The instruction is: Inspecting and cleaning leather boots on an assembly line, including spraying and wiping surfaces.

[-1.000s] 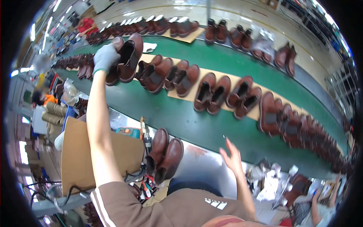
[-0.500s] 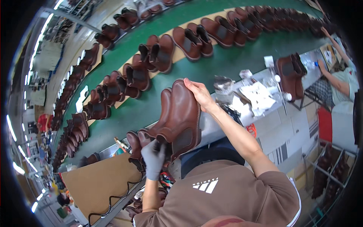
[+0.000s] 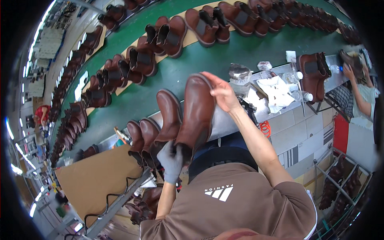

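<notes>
A brown ankle boot is tilted in front of me, its rounded toe pointing away. My left hand, in a grey glove, grips the dark opening of its shaft. At the toe end, my bare right hand holds the sole's edge with curled fingers. Just left of this boot is a similar boot, its lower part partly hidden by my gloved hand. Farther left, two more brown boots stand side by side on the metal bench.
Beyond the bench, a green conveyor carries rows of brown boots. Bottles, white paper and another boot pair lie to the right, near a co-worker's arms. Cardboard and a black cable are at lower left.
The held boot has turned, so its dark elastic side panel no longer shows. It now stands apart from the boot on its left. My right fingers have shifted along the toe edge.
</notes>
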`<state>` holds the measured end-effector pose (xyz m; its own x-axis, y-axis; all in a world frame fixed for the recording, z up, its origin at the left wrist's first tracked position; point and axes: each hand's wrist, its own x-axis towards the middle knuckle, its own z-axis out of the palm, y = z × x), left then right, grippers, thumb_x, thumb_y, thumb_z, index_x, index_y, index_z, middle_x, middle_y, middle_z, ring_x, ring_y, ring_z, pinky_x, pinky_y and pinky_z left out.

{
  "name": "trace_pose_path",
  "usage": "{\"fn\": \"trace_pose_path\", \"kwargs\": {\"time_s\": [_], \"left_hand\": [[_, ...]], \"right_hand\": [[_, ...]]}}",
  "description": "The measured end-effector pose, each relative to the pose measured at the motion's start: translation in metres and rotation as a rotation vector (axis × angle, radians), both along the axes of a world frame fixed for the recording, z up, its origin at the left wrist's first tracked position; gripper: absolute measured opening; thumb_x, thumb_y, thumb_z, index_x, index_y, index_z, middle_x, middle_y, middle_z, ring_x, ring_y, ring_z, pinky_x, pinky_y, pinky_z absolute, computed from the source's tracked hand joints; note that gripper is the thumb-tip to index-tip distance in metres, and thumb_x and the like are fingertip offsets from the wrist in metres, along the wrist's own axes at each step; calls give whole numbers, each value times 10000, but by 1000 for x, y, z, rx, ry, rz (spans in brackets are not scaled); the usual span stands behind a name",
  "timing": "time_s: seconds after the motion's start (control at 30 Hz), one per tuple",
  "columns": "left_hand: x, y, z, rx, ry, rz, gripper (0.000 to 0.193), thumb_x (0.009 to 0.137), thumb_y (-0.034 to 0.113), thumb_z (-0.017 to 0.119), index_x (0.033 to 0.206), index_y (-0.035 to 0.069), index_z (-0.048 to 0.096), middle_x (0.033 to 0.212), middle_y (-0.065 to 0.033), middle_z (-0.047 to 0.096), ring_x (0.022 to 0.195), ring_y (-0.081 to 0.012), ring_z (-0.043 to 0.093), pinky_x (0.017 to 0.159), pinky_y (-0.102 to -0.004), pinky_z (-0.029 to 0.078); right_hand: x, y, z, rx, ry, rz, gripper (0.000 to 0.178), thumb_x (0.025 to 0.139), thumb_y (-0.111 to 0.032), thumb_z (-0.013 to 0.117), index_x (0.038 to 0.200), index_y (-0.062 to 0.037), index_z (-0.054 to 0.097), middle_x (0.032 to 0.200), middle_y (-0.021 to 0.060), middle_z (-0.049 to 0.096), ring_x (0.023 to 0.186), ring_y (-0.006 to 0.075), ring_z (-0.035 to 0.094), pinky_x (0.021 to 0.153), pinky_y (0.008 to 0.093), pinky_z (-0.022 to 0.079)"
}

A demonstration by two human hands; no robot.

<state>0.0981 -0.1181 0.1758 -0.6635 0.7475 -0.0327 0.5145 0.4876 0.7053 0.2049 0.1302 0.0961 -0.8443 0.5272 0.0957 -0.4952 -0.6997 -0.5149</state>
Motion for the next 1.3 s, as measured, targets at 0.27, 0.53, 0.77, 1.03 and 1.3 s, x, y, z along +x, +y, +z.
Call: {"fn": "trace_pose_path", "kwargs": {"time_s": [0.27,0.53,0.77,1.03,1.3], "left_hand": [[2,35,-16,-245,116,-191,152,806,178,581,789,27,576,671,-140,574,626,-330,571,587,-343,460],[-61,-23,-154,316,-1452,529,535,868,588,405,961,84,562,770,5,569,643,-117,512,566,-223,373],[-62,14,-86,535,-1594,216,885,800,729,333,1135,-74,496,928,-98,579,782,-162,549,743,-256,408],[-78,33,-72,257,-1524,214,863,811,715,326,1270,-11,413,1068,-123,566,929,-211,567,845,-334,434],[-28,33,-114,692,-2139,246,756,851,607,400,1396,105,252,1387,-151,346,1227,-337,389,1035,-446,322]], "right_hand": [[4,-59,-86,642,-1157,-135,531,911,-455,445,1137,9,569,1111,196,597,1040,281,570,908,314,408],[2,-47,-67,605,-1377,76,735,869,-623,341,1216,2,511,1158,240,555,1132,317,503,936,345,370],[23,-36,-65,-428,-716,296,565,898,-511,417,1195,-38,507,1154,143,567,1022,231,565,961,372,401],[33,-60,-26,-170,-808,59,644,881,-603,362,1250,-84,455,1058,79,585,943,171,558,851,362,427],[15,-62,14,395,-1094,-28,789,847,-697,265,1366,-107,337,1035,102,554,941,168,517,831,324,392]]}}
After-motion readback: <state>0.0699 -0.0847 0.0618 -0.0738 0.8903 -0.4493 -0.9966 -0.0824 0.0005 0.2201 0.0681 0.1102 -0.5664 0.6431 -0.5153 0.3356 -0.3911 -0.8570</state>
